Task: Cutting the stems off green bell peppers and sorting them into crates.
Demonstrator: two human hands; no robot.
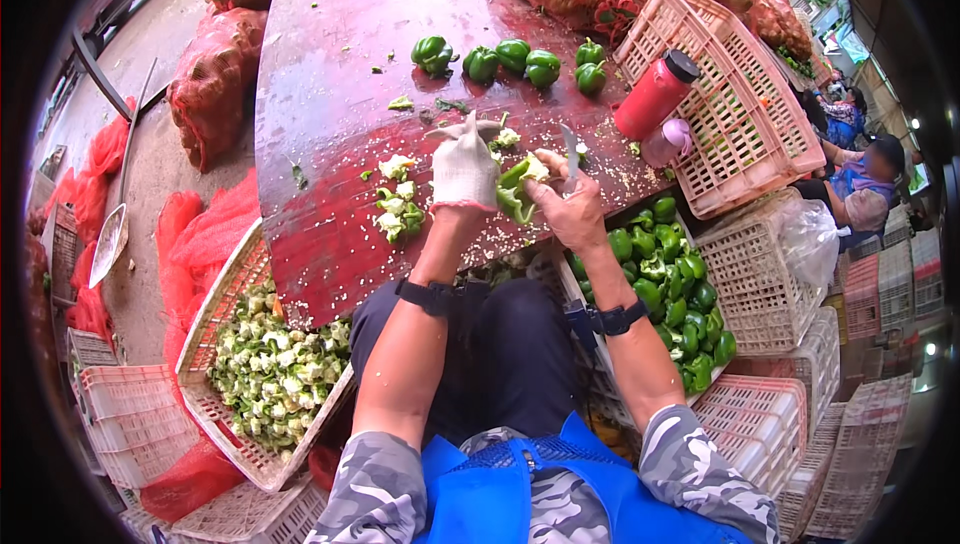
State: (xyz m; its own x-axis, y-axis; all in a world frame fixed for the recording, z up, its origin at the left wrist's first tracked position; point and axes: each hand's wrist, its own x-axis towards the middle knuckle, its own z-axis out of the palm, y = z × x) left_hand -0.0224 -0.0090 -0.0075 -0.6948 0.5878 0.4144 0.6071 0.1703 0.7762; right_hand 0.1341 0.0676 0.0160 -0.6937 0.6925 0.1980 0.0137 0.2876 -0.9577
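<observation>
My left hand (465, 167), in a white knitted glove, is over the red work table (322, 169). Its palm side is hidden, so a grip cannot be made out. Right beside it is a cut-open green bell pepper (514, 195) with its pale core (535, 169) exposed. My bare right hand (571, 206) holds a small knife (571, 148), blade pointing away from me, and its fingers touch the pepper. A cut core with its stem (507, 139) lies just beyond the glove. More trimmed cores (396, 206) lie left of my hands.
Several whole green peppers (513, 56) sit farther back. A red bottle (651, 101) and a small pink-lidded bottle (664, 143) stand right, by a pink crate (712, 86). Below are a crate of cores (277, 364) and one of peppers (675, 289). Filled mesh sacks (214, 82) border the table; people (862, 176) sit right.
</observation>
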